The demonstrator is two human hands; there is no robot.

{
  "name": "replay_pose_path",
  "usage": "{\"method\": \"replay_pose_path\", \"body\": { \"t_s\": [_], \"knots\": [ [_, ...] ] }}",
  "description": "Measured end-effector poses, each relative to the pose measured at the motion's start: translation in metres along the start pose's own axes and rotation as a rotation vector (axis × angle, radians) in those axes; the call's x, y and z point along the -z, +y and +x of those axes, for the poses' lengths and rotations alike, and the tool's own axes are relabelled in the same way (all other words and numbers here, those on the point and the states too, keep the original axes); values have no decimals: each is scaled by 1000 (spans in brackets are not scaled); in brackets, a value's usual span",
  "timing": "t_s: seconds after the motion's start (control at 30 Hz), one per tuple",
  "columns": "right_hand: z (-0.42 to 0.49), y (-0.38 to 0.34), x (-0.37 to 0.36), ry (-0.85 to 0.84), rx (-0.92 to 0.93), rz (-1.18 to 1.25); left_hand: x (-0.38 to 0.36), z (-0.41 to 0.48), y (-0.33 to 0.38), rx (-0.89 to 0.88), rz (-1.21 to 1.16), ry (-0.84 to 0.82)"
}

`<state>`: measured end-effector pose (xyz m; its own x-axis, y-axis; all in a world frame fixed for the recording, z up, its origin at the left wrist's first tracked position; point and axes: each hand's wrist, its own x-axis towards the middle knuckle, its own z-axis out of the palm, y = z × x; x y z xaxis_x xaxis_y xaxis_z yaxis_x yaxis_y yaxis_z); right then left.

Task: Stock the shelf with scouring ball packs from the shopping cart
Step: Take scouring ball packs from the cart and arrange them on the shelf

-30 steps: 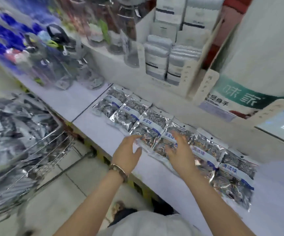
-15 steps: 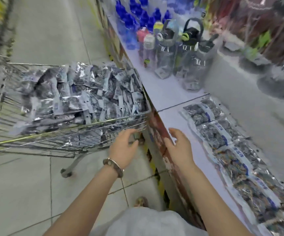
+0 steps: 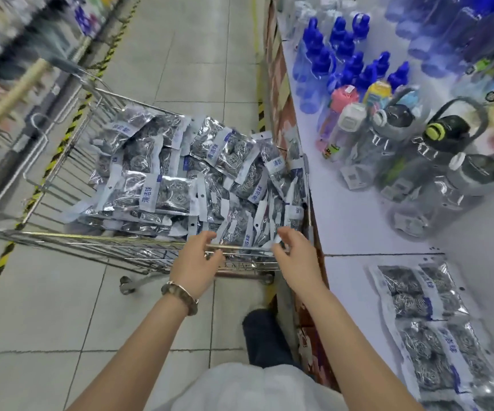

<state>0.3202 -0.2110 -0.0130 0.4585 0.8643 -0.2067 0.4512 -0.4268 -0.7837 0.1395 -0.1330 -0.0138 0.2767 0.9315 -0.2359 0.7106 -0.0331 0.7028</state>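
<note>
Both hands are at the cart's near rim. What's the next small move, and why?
Probably reach over the cart rim and grip the nearest packs just beyond the left hand and right hand: both look empty, and the shelf has bare space beside the laid packs.

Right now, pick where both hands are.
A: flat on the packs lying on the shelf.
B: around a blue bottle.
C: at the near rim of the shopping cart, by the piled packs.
C: the left hand and right hand both hover at the near rim of the shopping cart, beside the piled scouring ball packs, away from the shelf and the blue bottles.
</note>
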Motion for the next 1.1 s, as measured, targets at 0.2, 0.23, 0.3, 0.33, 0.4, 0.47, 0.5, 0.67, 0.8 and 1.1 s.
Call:
{"method": "replay_pose_path", "body": {
  "t_s": [0.2, 0.23, 0.3, 0.33, 0.4, 0.47, 0.5, 0.67, 0.8, 1.1],
  "knots": [
    [92, -16, 3, -149, 42, -80, 6, 55, -7, 364, -180, 105],
    [104, -17, 3, -172, 47, -83, 9, 63, -9, 414, -224, 143],
    [128, -21, 1, -212, 68, -92, 15, 79, -12, 495, -327, 249],
    [139, -23, 0, -227, 78, -99, 18, 84, -11, 523, -375, 315],
    [158, -29, -5, -260, 89, -117, 26, 94, -12, 580, -451, 445],
    [173, -39, -13, -295, 106, -137, 34, 103, -19, 635, -567, 537],
    [180, -44, -19, -311, 115, -142, 38, 108, -24, 665, -646, 575],
    [218, -72, -44, -340, 168, -230, 64, 136, -38, 863, -1063, 664],
    [250, -94, -60, -326, 136, -273, 73, 160, -37, 942, -1089, 636],
    [338, -117, -90, -219, 133, -549, 83, 193, -30, 901, -1063, 497]
  ]
}}
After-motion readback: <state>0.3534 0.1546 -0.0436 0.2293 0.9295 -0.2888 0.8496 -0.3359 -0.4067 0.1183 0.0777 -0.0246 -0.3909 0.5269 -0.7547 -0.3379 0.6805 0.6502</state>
